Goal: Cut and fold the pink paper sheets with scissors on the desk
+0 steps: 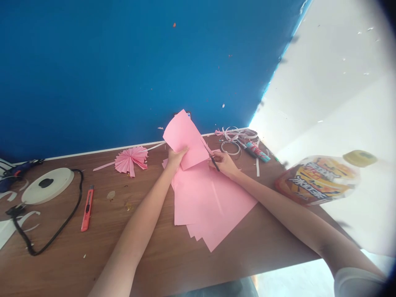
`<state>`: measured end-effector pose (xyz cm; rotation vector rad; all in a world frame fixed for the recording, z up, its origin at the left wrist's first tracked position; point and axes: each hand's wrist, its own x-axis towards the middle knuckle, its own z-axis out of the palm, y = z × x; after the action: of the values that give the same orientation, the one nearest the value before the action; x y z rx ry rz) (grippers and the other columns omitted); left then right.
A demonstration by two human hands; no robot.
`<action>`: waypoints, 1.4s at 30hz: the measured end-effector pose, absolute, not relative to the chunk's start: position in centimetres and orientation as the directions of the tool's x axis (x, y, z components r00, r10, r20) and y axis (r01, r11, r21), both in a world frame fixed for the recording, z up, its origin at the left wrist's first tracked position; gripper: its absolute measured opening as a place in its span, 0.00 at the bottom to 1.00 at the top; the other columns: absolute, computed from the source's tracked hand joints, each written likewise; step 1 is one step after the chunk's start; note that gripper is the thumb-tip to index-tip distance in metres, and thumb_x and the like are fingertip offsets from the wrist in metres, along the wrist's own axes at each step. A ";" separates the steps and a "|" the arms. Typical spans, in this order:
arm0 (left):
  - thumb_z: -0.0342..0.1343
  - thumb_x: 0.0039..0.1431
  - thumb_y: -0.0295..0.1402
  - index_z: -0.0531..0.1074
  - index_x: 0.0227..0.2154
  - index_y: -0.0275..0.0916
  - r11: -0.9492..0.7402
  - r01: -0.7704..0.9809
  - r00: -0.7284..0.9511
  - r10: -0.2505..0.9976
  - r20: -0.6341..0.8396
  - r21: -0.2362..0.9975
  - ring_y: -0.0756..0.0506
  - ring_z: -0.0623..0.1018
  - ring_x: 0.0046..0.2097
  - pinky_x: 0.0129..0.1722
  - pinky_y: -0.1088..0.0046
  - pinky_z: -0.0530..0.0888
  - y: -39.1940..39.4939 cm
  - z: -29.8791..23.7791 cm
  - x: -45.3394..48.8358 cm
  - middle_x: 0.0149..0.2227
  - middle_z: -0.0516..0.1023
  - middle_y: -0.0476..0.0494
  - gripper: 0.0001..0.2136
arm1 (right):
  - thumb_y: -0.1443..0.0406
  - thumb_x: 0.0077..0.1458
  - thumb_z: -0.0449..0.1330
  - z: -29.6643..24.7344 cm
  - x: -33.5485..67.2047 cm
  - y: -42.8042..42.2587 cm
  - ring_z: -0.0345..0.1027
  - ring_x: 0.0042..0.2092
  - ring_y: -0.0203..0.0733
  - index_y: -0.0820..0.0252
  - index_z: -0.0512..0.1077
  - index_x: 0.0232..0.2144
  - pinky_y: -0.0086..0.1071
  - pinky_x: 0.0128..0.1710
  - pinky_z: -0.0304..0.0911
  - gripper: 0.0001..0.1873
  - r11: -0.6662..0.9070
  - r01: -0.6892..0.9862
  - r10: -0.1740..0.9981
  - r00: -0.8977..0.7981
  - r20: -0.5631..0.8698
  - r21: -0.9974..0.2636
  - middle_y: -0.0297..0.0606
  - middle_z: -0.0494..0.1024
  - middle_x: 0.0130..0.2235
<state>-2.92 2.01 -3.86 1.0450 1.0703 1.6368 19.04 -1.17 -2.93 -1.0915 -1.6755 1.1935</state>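
My left hand [177, 159] grips a sheet of pink paper [185, 136] by its lower left edge, thumb on top. The sheet is raised and slightly curled. In my right hand [225, 164] is a pair of scissors [213, 159], its blades along the right edge of that sheet, where a narrow strip lies beside them. Whether the blades are parted I cannot tell. Below both hands a fanned stack of pink paper [204, 206] lies on the brown table. A pleated pink paper fan [131, 160] with strips rests to the left.
A red box cutter [88, 208], a black cable [72, 220] and a round white lid-like disc [48, 185] lie on the left. Curled paper strips [232, 146] and a glue tube [258, 152] sit at the back right. A large labelled bottle [318, 179] stands at the right edge.
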 end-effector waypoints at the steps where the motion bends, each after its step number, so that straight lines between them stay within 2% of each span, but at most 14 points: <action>1: 0.69 0.40 0.35 0.74 0.42 0.37 -0.227 -0.215 -0.237 0.956 0.174 0.950 0.40 0.77 0.49 0.50 0.62 0.74 1.9 -3.8 -2.9 0.45 0.78 0.38 0.22 | 0.58 0.45 0.63 -2.9 19.0 -1.2 0.63 0.25 0.35 0.62 0.70 0.32 0.28 0.23 0.55 0.14 0.186 0.190 0.939 -0.322 0.118 -0.964 0.33 0.71 0.24; 9: 0.69 0.40 0.35 0.75 0.39 0.36 -0.216 -0.170 -0.174 0.967 0.187 0.961 0.41 0.78 0.46 0.49 0.62 0.75 1.7 -3.7 -2.8 0.44 0.78 0.38 0.20 | 0.63 0.46 0.59 -2.7 18.8 -1.2 0.63 0.25 0.34 0.62 0.69 0.31 0.28 0.24 0.56 0.09 0.168 0.101 0.936 -0.329 0.126 -0.981 0.32 0.69 0.25; 17: 0.69 0.39 0.35 0.74 0.43 0.36 -0.177 -0.159 -0.157 0.976 0.153 0.971 0.41 0.78 0.46 0.49 0.61 0.75 1.6 -3.5 -2.8 0.46 0.78 0.37 0.25 | 0.65 0.46 0.57 -3.1 19.0 -1.0 0.62 0.25 0.33 0.62 0.68 0.29 0.27 0.23 0.55 0.06 0.203 0.134 0.936 -0.317 0.152 -0.970 0.31 0.69 0.25; 25: 0.69 0.39 0.35 0.73 0.45 0.37 -0.180 -0.176 -0.119 0.980 0.160 0.968 0.41 0.78 0.46 0.48 0.60 0.75 1.4 -3.5 -2.6 0.47 0.77 0.37 0.26 | 0.66 0.44 0.56 -2.7 18.8 -1.2 0.62 0.25 0.33 0.61 0.67 0.27 0.27 0.23 0.56 0.05 0.174 0.142 0.948 -0.293 0.126 -0.975 0.31 0.69 0.26; 34: 0.70 0.37 0.36 0.72 0.46 0.35 -0.136 -0.185 -0.105 0.987 0.118 0.973 0.40 0.78 0.46 0.48 0.60 0.74 1.6 -3.4 -3.0 0.47 0.77 0.35 0.29 | 0.64 0.43 0.58 -3.3 19.0 -0.9 0.64 0.28 0.35 0.63 0.71 0.31 0.28 0.25 0.57 0.10 0.204 0.153 0.951 -0.265 0.159 -0.967 0.34 0.71 0.29; 42: 0.69 0.40 0.37 0.72 0.47 0.35 -0.170 -0.175 -0.087 0.984 0.157 0.970 0.41 0.78 0.46 0.49 0.61 0.75 1.2 -3.1 -2.7 0.46 0.77 0.36 0.28 | 0.63 0.41 0.59 -2.9 18.9 -1.1 0.61 0.26 0.34 0.63 0.71 0.29 0.27 0.23 0.55 0.10 0.188 0.159 0.959 -0.241 0.146 -0.969 0.34 0.71 0.28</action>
<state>-2.74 1.24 -3.09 1.1542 1.0414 1.4643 18.94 -1.08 -2.85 -1.0926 -1.5892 1.1527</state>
